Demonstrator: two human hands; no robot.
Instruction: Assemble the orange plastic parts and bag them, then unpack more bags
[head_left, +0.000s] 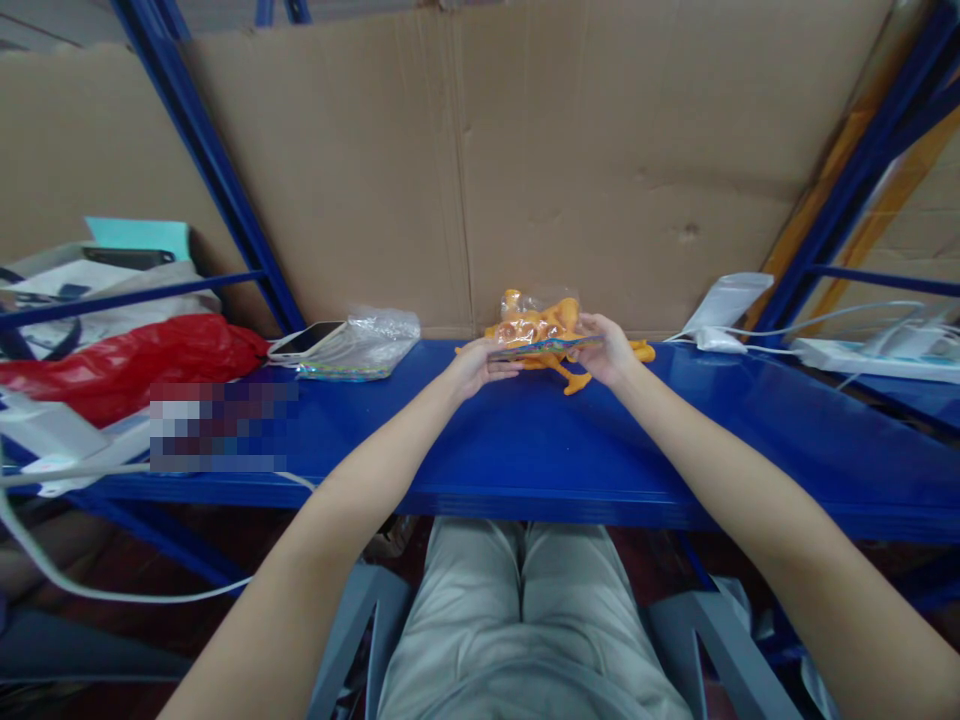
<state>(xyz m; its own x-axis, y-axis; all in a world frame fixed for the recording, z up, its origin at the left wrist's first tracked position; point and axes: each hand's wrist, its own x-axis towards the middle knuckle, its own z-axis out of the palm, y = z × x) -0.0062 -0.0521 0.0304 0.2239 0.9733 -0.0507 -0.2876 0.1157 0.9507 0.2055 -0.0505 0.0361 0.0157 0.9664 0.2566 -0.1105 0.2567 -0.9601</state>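
Note:
My left hand and my right hand are both stretched out over the blue shelf. Between them they hold a flat, thin colourful card or packet by its two ends, fingers pinched on it. Right behind it lies a heap of orange plastic pieces, partly inside a clear plastic bag. One orange piece sticks out below the card.
A phone rests on a clear bag with colourful packets to the left. A red plastic bag, white chargers and cables lie far left. A white pouch and power strip sit right. Cardboard forms the back wall.

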